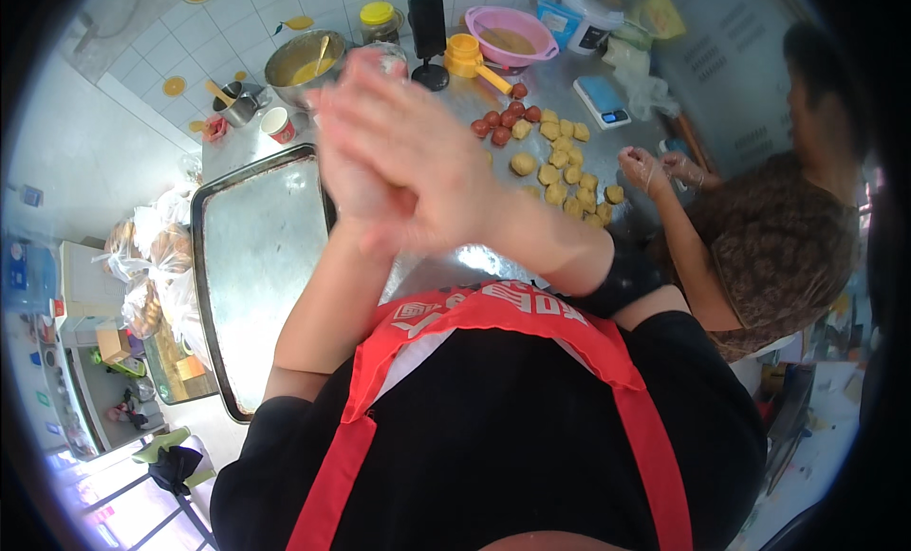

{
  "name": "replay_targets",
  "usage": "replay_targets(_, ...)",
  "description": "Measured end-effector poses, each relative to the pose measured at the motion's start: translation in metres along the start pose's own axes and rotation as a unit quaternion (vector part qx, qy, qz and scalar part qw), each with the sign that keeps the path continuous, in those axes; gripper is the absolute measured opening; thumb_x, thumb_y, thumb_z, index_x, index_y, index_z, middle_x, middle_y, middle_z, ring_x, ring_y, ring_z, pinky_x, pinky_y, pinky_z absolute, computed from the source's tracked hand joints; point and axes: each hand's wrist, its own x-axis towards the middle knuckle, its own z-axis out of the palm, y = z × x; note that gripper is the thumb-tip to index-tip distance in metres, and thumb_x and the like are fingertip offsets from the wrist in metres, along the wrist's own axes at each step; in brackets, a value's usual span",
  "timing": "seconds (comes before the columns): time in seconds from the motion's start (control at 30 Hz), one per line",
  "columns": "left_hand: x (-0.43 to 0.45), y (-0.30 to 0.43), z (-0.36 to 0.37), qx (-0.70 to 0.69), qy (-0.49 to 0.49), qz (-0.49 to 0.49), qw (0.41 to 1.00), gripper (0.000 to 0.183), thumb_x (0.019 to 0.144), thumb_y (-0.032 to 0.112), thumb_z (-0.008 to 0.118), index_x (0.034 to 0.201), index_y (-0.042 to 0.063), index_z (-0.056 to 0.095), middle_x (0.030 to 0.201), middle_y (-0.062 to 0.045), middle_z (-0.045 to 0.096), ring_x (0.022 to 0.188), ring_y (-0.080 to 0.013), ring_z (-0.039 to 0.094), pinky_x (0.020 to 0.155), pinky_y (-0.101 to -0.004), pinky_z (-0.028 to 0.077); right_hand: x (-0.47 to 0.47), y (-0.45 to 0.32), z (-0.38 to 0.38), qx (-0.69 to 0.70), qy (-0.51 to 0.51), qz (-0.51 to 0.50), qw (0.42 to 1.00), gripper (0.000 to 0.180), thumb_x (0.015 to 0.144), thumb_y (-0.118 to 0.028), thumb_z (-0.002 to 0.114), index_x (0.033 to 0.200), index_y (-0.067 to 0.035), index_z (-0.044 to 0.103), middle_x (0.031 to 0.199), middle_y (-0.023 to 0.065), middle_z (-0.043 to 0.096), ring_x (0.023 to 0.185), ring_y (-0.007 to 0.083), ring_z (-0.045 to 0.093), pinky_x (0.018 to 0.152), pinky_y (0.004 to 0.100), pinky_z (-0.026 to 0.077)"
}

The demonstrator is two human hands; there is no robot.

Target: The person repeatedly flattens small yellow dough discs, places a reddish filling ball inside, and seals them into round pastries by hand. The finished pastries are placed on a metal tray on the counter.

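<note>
My left hand (350, 170) and my right hand (445, 166) are pressed palm to palm above the steel table (601, 149), both blurred. Whether anything lies between the palms is hidden. To their right, several flattened yellow dough pieces (549, 174) spread over the table. Behind these sits a cluster of reddish-brown filling balls (501, 136). A dark-rimmed metal baking tray (256, 266), bare on its visible surface, lies left of my hands and partly behind my left forearm.
A co-worker's gloved hands (644, 172) are at the table's right side. Along the back stand a steel mixing bowl (277, 70), a phone on a stand (427, 28), a yellow-handled tool (464, 54) and a pink basin (480, 24). A digital scale (602, 102) sits farther right.
</note>
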Motion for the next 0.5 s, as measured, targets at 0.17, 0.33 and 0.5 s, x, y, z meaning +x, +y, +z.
replay_targets(0.17, -0.002, -0.01, -0.001, 0.001, -0.063, -0.042, 0.997, 0.071, 0.093, 0.058, 0.029, 0.138, 0.003, 0.029, 0.141, -0.01, 0.034, 0.13, -0.0239, 0.033, 0.106, -0.0379, 0.03, -0.017, 0.054, -0.014, -0.043, 0.017, 0.0, 0.999, 0.046, 0.079, -0.023, 0.059, 0.12, -0.001, 0.055, 0.127, 0.0163, 0.052, 0.123, 0.0334, 0.046, 0.102, 0.043, 0.035)
replay_targets(0.33, -0.011, -0.018, -0.001, -0.028, 0.002, -0.046, 0.999, 0.063, 0.095, 0.053, 0.031, 0.137, 0.007, 0.031, 0.138, -0.007, 0.039, 0.127, -0.0242, 0.037, 0.104, -0.0388, 0.032, 0.0, 0.015, 0.007, -0.013, 0.042, -0.001, 0.999, 0.046, 0.077, -0.016, 0.058, 0.121, -0.002, 0.055, 0.127, 0.0159, 0.053, 0.123, 0.0332, 0.046, 0.101, 0.0422, 0.036)
replay_targets(0.5, -0.004, -0.012, -0.002, -0.077, 0.025, -0.105, 0.991, 0.05, 0.098, 0.041, 0.029, 0.131, 0.004, 0.038, 0.133, -0.01, 0.043, 0.125, -0.0237, 0.041, 0.105, -0.0394, 0.033, -0.02, 0.042, -0.002, -0.053, 0.024, 0.005, 0.998, 0.043, 0.074, -0.018, 0.063, 0.113, 0.0, 0.058, 0.121, 0.0164, 0.056, 0.115, 0.0358, 0.05, 0.094, 0.0455, 0.04)
